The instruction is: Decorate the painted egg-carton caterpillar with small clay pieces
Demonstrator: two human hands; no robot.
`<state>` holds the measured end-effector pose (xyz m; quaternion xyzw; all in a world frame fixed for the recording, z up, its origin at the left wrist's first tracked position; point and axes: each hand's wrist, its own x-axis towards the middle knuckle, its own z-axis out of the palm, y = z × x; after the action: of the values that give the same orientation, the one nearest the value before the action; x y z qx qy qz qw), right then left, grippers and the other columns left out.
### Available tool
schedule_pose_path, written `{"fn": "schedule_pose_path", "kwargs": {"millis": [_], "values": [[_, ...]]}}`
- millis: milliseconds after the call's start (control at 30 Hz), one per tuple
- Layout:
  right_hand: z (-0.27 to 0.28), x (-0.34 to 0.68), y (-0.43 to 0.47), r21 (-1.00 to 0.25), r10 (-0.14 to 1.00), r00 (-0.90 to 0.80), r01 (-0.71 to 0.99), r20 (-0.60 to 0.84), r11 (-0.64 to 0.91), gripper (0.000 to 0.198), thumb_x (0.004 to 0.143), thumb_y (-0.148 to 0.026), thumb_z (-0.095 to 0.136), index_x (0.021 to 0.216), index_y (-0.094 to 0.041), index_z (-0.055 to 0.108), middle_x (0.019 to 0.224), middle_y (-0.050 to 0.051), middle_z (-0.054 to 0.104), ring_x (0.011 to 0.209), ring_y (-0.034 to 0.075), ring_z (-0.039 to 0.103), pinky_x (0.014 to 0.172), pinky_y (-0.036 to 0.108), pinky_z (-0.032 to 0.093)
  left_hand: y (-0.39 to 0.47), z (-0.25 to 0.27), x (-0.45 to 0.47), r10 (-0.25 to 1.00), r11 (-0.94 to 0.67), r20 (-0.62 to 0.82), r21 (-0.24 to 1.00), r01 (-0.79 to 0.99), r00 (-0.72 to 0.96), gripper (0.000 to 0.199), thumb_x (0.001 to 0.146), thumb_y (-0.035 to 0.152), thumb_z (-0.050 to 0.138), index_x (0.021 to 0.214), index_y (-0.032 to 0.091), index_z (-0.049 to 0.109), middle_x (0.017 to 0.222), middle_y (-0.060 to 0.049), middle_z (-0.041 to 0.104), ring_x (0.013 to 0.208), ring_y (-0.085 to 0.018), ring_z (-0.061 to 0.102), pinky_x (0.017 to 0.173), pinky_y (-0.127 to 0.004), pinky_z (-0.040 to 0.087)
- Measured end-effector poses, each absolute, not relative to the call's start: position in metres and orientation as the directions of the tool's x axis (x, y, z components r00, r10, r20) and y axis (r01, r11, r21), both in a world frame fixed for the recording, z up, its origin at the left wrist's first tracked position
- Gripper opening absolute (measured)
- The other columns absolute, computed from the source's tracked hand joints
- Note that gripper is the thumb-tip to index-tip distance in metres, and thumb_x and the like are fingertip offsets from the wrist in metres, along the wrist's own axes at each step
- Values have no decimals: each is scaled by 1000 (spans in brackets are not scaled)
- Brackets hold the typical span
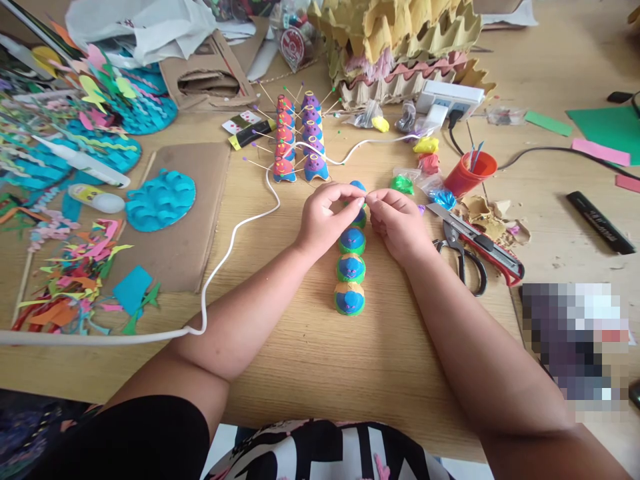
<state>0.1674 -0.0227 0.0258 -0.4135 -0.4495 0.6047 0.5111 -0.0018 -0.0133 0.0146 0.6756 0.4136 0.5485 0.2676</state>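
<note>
My left hand (327, 217) and my right hand (400, 223) meet fingertip to fingertip over the far end of a row of egg-carton cups. Both pinch at one spot; whatever is between the fingers is too small to make out. The row of painted egg-carton cups (351, 268) runs towards me, blue on top and green below, with little faces on the nearer ones. My hands partly cover its far cups. Beyond them stand a red-and-blue egg-carton strip (285, 143) and a purple-and-blue one (313, 140), both stuck with colour-headed pins.
Right of my hands lie a box cutter (480, 243), scissors (465, 260), an orange cup (470, 175) and bagged clay (403, 185). A white cable (235, 233) crosses the table from a power strip (450, 99). Leftward are cardboard (170, 267) and paper scraps (85, 267). Egg trays (400, 40) are stacked behind.
</note>
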Motion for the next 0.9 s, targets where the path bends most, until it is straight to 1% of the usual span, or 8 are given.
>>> {"fn": "schedule_pose_path", "kwargs": {"millis": [167,333,600,767,900], "values": [[24,168,-21,-969,988,-151,-238,-27,-63,53,73,-68,94,84,-23,69,59,-8,45,55,8,30,52,27,19,-13,14,-1,842,-530,536,805,266,57,7,93,23,75,96,23,82,95,-3,83,93,-18,75,95,-32,60],[23,168,-21,-969,989,-146,-239,-35,-69,50,75,-65,94,84,-23,69,58,-8,45,54,8,31,51,27,19,-13,13,-2,823,-557,564,780,285,63,8,94,22,75,96,22,82,96,-3,84,95,-18,75,97,-33,60],[23,167,-21,-967,992,-120,-245,-45,-73,50,72,-62,95,82,-22,68,57,-8,46,53,7,32,51,26,19,-13,13,-2,798,-579,598,727,369,73,8,96,21,75,98,23,83,96,-3,85,96,-18,77,99,-33,59],[22,167,-20,-967,991,-128,-245,-38,-69,51,73,-64,94,83,-22,68,57,-9,45,52,7,31,50,26,19,-14,12,-1,789,-589,612,734,338,46,10,94,20,76,101,22,83,96,-3,84,92,-17,76,98,-33,60],[19,168,-20,-971,991,-134,-232,-26,-57,50,74,-64,94,84,-22,68,57,-9,45,52,7,31,50,26,19,-14,12,-1,785,-592,618,730,342,40,7,94,21,76,96,22,83,92,-2,83,91,-17,75,95,-32,59]]}}
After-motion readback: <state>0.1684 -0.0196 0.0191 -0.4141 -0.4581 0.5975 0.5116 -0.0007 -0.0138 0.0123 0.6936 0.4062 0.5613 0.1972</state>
